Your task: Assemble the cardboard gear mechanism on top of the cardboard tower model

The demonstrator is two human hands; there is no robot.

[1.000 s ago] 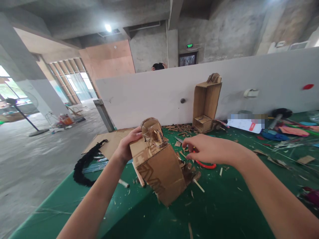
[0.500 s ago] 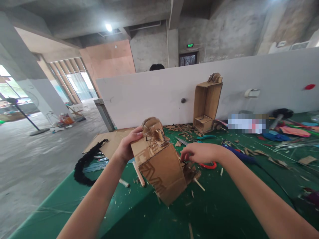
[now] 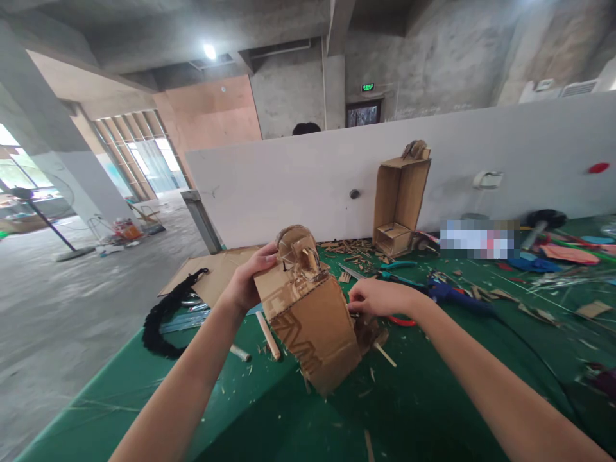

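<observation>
My left hand (image 3: 248, 282) grips the upper left corner of a brown cardboard box model (image 3: 310, 327), which stands tilted on the green table (image 3: 423, 410). A small rounded cardboard piece (image 3: 297, 247) sits on the model's top. My right hand (image 3: 380, 298) rests against the model's right side with its fingers curled; what the fingertips hold is hidden. A red-handled tool (image 3: 402, 319) lies just behind that hand.
A tall open cardboard box (image 3: 399, 199) stands against the white partition (image 3: 308, 179). Cardboard scraps (image 3: 351, 247), a wooden stick (image 3: 267, 333), a flat cardboard sheet (image 3: 216, 273), a black braided cord (image 3: 161, 317), a blue tool (image 3: 452, 292) and colourful clutter at right lie about. Another person's head shows behind the partition.
My right hand has moved left and down from above the red-handled tool to the model's right side. My left hand and the model have stayed almost still.
</observation>
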